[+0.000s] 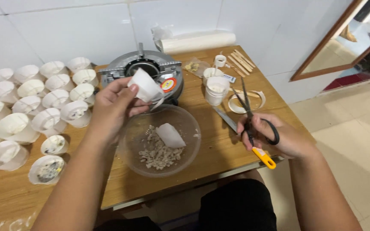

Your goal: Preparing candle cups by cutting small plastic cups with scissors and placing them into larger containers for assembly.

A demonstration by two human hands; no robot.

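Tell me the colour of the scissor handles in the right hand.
Black, on the scissors held by the right hand; head view shows it.

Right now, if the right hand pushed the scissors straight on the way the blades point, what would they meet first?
Probably the curled strip beyond the scissors held by the right hand; their height above it is unclear.

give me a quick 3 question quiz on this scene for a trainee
1. True or false: the left hand holds a white paper cup above the glass bowl.
2. What does the right hand hold? A) black-handled scissors B) a wooden stick C) a spoon
3. Fill in: the white cups lying in rows are to the ____ of the bowl.

Key: 1 true; 2 A; 3 left
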